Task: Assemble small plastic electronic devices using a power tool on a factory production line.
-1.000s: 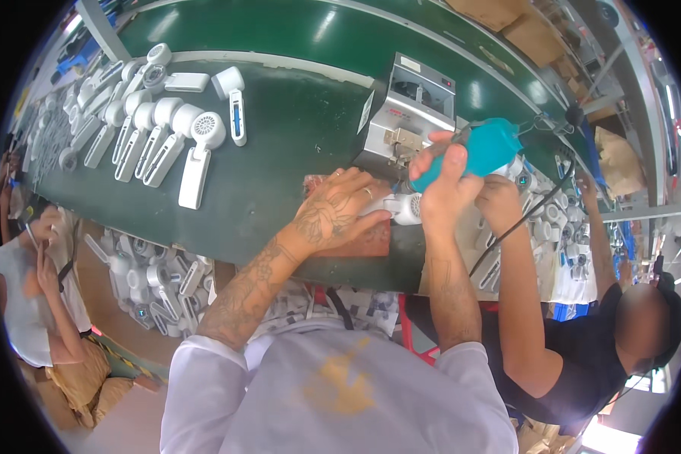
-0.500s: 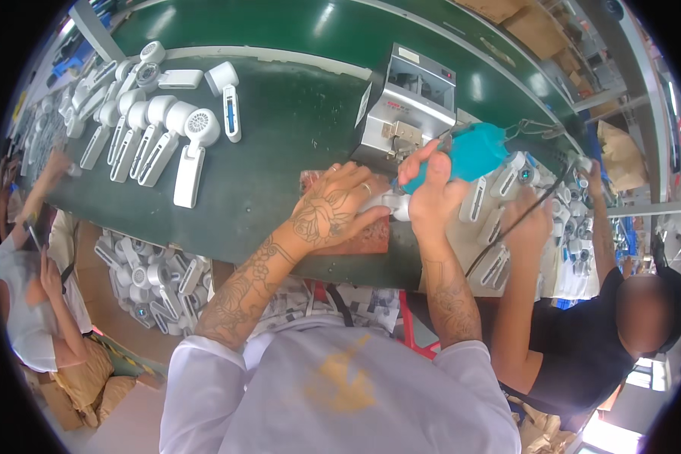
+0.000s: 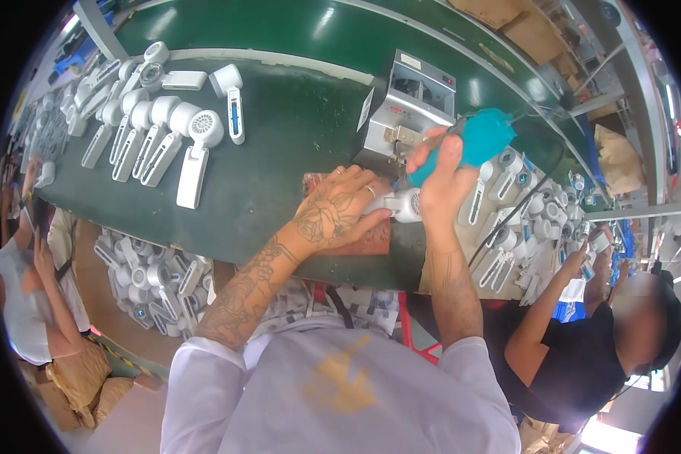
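A white handheld fan [image 3: 408, 205] lies on its side at a reddish mat [image 3: 372, 242], with its round head pointing to the right and reaching past the right edge of the mat. The left hand [image 3: 336, 210] covers most of its handle; the grip of this hand is closed on the fan, the thumb along the near side and the fingers over the top. The right hand [image 3: 445, 180] has its grip closed around a teal tool [image 3: 489, 141], which is held tilted, its lower end close to the fan. Whether this end touches the fan, I cannot tell, because the fingers hide it.

Just behind the hands, a grey metal machine [image 3: 382, 136] stands on the green tabletop [image 3: 287, 144]. Farther to the left, a group of white fans [image 3: 159, 144] lies close together. Below them, beside the tabletop, a cardboard box [image 3: 117, 321] contains many more such fans. On the right side, other fans [image 3: 533, 216] lie in a crowded pile, and a black cable [image 3: 508, 215] passes in front of them. A co-worker in a dark top [image 3: 575, 367] sits near this pile, arms stretched toward it.
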{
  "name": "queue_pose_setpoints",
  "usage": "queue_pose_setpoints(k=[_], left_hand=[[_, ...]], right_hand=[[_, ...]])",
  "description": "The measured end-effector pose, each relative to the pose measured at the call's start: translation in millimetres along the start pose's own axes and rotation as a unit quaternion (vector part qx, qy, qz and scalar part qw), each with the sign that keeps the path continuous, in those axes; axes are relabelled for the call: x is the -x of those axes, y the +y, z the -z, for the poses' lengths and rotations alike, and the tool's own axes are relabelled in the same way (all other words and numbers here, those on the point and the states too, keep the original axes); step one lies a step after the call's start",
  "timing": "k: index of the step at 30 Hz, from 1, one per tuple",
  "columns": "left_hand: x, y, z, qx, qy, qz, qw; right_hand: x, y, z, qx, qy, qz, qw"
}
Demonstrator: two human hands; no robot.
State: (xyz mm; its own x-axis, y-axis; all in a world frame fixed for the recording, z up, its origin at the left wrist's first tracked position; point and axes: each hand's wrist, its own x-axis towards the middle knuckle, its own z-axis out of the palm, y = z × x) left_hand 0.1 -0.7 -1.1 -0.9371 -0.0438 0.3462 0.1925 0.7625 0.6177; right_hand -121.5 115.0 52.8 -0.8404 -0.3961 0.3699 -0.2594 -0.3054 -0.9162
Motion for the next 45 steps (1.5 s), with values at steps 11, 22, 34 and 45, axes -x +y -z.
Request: queue_pose_setpoints(k=[11,22,34,45], left_hand=[[1,2,-4,-0.011,-0.003,-0.024,1.0],[3,0,-8,-0.056,0.019,-0.025,0.998],[-2,4,-1,-0.025,-0.031,0.005,0.999],[-5,5,8,0.073,-0.007,-0.022,0.997]], right_hand=[[-29,30,0,0.013,-0.009,0.124,0.992],[27,-19,11,-0.023,-0.005,0.003,1.0],[39,1,21,0.013,0.007,0.002,1.0],[34,-13,13,-0.08,0.007,0.03,0.996]])
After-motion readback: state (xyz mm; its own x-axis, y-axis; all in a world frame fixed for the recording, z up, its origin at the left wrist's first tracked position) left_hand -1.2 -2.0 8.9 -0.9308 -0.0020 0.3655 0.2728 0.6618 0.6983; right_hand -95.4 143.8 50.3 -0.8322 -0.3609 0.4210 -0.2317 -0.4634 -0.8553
